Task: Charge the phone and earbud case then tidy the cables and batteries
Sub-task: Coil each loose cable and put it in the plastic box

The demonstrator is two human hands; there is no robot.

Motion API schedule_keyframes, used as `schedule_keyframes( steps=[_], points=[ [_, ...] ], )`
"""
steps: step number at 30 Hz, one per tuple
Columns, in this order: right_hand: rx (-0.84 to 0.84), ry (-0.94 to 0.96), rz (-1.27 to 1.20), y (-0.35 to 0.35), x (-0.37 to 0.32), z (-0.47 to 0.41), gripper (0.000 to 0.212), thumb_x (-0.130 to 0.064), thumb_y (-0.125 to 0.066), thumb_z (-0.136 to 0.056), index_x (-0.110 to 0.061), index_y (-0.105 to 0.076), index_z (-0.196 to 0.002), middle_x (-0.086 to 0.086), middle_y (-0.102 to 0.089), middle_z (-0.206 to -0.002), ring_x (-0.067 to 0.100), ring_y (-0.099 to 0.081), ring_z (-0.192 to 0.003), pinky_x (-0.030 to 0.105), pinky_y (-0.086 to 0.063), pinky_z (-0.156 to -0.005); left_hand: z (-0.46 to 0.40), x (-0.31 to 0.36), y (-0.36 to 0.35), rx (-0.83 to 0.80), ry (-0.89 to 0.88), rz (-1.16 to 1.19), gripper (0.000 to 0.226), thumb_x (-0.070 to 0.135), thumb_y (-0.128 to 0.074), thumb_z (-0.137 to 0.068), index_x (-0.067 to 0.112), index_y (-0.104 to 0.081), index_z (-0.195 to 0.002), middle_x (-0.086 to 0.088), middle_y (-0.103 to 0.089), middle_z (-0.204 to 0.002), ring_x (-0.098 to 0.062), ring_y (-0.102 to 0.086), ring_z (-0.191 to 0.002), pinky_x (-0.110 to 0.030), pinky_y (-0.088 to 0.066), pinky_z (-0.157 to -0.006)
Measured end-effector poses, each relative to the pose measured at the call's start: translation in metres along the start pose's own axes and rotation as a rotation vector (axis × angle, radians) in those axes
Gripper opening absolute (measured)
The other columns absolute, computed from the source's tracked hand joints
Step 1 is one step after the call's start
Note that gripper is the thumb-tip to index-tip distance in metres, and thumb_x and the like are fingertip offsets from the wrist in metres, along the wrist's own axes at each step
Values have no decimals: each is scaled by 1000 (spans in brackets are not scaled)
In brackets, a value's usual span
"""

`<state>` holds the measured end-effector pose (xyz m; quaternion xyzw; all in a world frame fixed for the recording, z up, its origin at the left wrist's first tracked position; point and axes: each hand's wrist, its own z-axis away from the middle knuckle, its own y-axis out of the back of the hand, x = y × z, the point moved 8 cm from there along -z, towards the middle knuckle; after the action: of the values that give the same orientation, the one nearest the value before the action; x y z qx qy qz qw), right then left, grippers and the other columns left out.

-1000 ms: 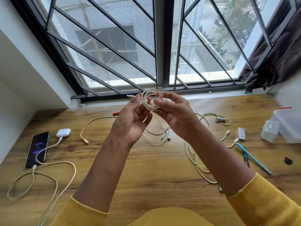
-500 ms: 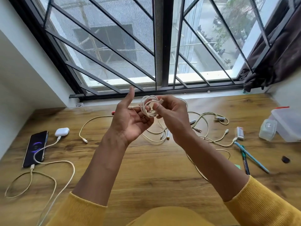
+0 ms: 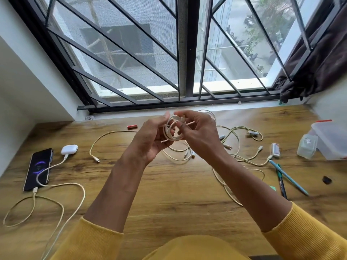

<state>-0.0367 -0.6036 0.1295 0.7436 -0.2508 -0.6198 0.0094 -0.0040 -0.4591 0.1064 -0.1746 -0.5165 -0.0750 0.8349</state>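
My left hand (image 3: pixel 150 139) and right hand (image 3: pixel 197 132) pinched the coiled cable (image 3: pixel 173 132) above the counter (image 3: pixel 169 194); a loosened pinch risked the loops springing apart.

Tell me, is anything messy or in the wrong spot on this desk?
Yes. Loose cables lie tangled right of the hands, and a red battery sits alone near the window. Both hands, left and right, hold a neatly coiled cable.

Both hands lowered the coiled cable (image 3: pixel 173 131) slightly, right fingers repositioned.
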Motion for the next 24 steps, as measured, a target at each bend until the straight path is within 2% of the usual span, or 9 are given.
schedule_keyframes(
  steps=[6,9,11,14,15,18,21,22,24],
  points=[
    [-37,47,136,3,-13,-5,27,-13,-75,-95,-19,-79,-121,0,-81,-102,10,-76,-91,37,-65,-84,0,10,-7,-11,-195,-262,37,34,-49,-111,20,-73,-87,3,-67,-78,-8,-63,-72,-30,-52,-78],
    [-21,92,236,3,-20,-6,28,-13,-72,-94,-18,-79,-121,5,-81,-108,18,-76,-97,41,-62,-89,-8,7,-7,54,-222,-374,42,34,-46,-112,8,-72,-91,-10,-68,-82,-17,-65,-77,-39,-60,-81],
    [-30,122,287,3,-21,-6,28,-14,-73,-94,-19,-79,-120,5,-81,-103,19,-76,-94,41,-62,-86,-12,6,-3,137,-265,-475,47,38,-47,-110,3,-71,-89,-17,-71,-82,-22,-65,-75,-45,-61,-79],
    [-135,113,281,0,-17,-6,21,-13,-74,-94,-22,-83,-111,-4,-78,-82,15,-74,-77,40,-63,-74,-8,12,1,222,-364,-751,48,45,-46,-103,13,-61,-71,0,-62,-64,-21,-58,-64,-39,-49,-68],
    [-181,105,263,-1,-15,-6,18,-13,-74,-94,-23,-84,-105,-7,-75,-76,13,-74,-72,40,-63,-70,-7,14,2,227,-379,-831,48,45,-46,-104,15,-60,-69,2,-62,-63,-24,-61,-65,-40,-50,-67],
    [-254,63,238,0,-8,-6,14,-10,-75,-95,-19,-84,-91,-5,-73,-69,8,-71,-60,36,-63,-62,-4,17,3,215,-387,-972,47,47,-52,-106,19,-71,-73,0,-72,-69,-22,-70,-73,-40,-55,-71],
    [-224,55,288,4,-2,-3,22,-8,-76,-94,-24,-78,-80,-5,-69,-64,3,-67,-55,28,-57,-55,-3,20,7,236,-407,-988,32,46,-64,-102,25,-81,-85,3,-75,-75,-11,-67,-72,-29,-48,-61],
    [-204,51,302,6,0,-3,20,-9,-76,-93,-25,-79,-81,-4,-70,-65,4,-68,-56,30,-58,-55,-4,18,9,221,-407,-950,24,43,-69,-99,26,-82,-90,4,-75,-75,-9,-66,-68,-26,-46,-59],
    [-165,37,316,11,3,-2,10,-10,-77,-93,-18,-83,-91,-1,-73,-69,9,-72,-61,38,-63,-59,-11,11,11,120,-387,-774,8,30,-79,-94,23,-83,-96,1,-77,-74,-9,-66,-64,-26,-51,-66]
  ],
)
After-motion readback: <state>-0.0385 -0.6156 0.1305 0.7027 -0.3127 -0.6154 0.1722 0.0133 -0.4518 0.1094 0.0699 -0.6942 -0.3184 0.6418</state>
